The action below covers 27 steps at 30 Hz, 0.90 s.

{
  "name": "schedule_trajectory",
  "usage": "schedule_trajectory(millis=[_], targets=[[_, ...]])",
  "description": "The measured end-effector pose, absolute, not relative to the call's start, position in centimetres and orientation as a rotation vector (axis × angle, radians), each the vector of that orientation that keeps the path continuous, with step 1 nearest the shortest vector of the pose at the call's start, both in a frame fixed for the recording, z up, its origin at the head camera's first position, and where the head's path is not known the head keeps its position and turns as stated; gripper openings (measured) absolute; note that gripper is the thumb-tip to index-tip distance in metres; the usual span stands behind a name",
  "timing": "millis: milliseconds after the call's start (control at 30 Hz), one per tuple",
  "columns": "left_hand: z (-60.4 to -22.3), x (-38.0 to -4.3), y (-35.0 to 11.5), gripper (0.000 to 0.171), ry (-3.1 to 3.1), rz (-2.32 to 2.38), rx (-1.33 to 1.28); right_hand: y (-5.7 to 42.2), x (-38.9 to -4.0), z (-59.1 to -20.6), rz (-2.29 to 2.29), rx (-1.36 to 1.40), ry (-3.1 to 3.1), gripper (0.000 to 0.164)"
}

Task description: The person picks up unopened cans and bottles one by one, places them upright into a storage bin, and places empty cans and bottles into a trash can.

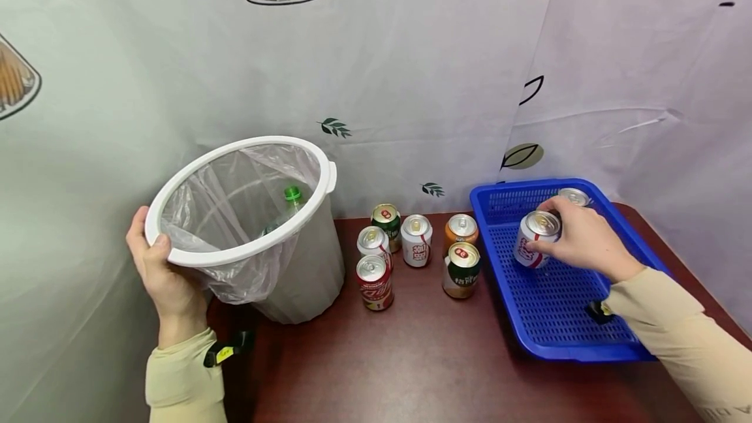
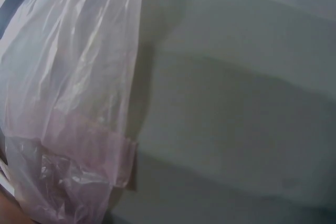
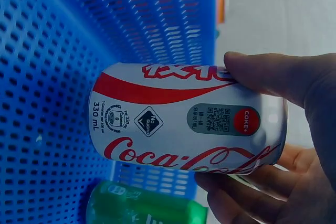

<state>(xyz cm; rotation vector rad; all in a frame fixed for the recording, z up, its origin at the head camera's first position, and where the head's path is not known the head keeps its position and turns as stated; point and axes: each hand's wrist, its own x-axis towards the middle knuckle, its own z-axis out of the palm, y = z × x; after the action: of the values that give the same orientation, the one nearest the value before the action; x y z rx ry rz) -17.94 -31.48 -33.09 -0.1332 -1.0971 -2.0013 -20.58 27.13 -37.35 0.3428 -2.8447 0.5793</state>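
My left hand grips the white rim of a grey waste bin, thumb on the rim and fingers around its outside. A clear plastic liner hangs over the bin's side, and a green-capped bottle shows inside. The bin leans slightly toward the left hand. With thumb and fingers, my right hand holds a white and red Coca-Cola can inside a blue plastic basket. Whether the can touches the basket floor I cannot tell. Beside it in the basket is a green can, partly hidden by the hand in the head view.
Several cans stand on the dark red table between bin and basket, among them a red can, a white can, an orange can and a green-and-gold can. A patterned white cloth hangs behind.
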Motion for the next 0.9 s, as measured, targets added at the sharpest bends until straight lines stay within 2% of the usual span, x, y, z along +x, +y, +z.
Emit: schedule_trajectory(millis=[200,433,900], targets=[[-33.1,-17.9,-31.6,0.062,-1.101,-2.005,-0.133,27.2,-22.4,-37.8,0.558,0.332,-2.915,0.066],[-33.1,-17.9,-31.5,0.062,-1.099,-2.001,-0.130,27.3,-24.1,-38.1,0.435,0.446,-2.911,0.060],[-33.2,-17.9,-31.5,0.064,-1.080,-2.018,-0.137,28.6,-26.6,-38.4,0.321,0.422,-2.887,0.061]])
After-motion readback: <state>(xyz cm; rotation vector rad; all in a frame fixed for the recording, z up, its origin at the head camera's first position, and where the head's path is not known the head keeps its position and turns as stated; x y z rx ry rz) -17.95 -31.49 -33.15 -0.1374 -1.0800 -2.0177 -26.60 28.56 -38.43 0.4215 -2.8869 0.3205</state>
